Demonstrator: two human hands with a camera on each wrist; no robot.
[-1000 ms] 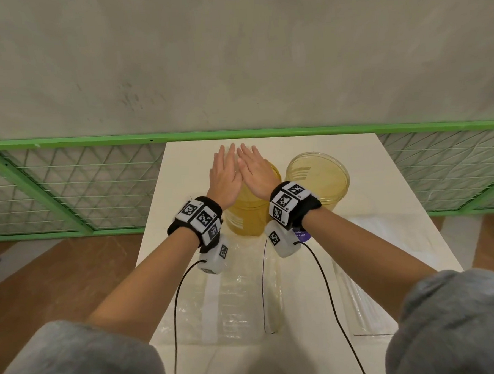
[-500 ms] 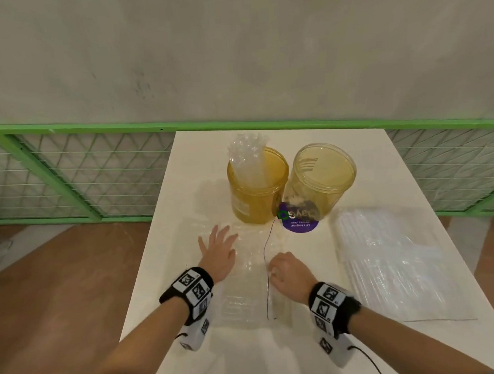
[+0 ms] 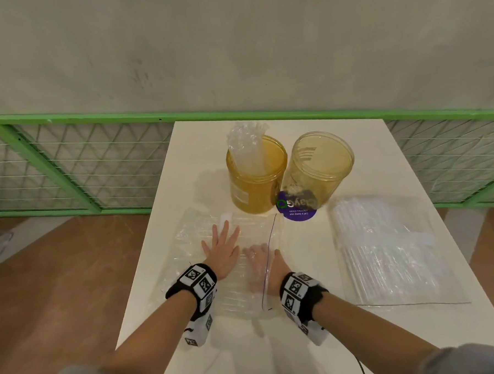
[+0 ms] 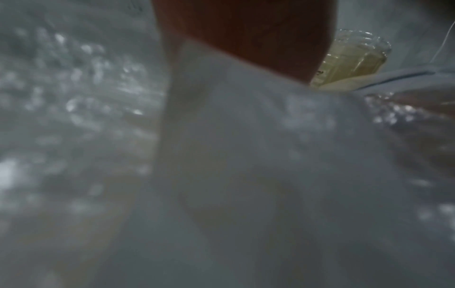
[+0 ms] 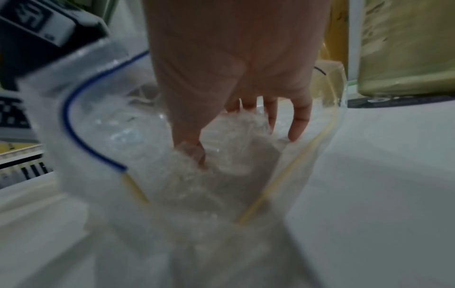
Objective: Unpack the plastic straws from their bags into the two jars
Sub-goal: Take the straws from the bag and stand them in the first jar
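Two yellow see-through jars stand at the back of the table. The left jar (image 3: 255, 186) holds a bundle of clear straws (image 3: 246, 146); the right jar (image 3: 322, 168) shows no straws. A clear zip bag (image 3: 203, 240) of straws lies in front of the left jar. My left hand (image 3: 221, 246) presses flat on it with spread fingers. My right hand (image 3: 259, 262) is inside the bag's blue-edged mouth (image 5: 74, 124). In the right wrist view the right hand (image 5: 236, 124) has its thumb and fingers curled round a clump of straws (image 5: 236, 155).
A second, fuller bag of straws (image 3: 386, 251) lies flat on the right side of the white table (image 3: 305, 341). A purple round sticker (image 3: 297, 212) sits before the right jar. A green mesh fence (image 3: 67, 167) runs behind the table. The left wrist view is blurred by plastic.
Both hands came down from above the left jar to the near bag. The left hand now lies flat on it, and the right hand has slid into its mouth.
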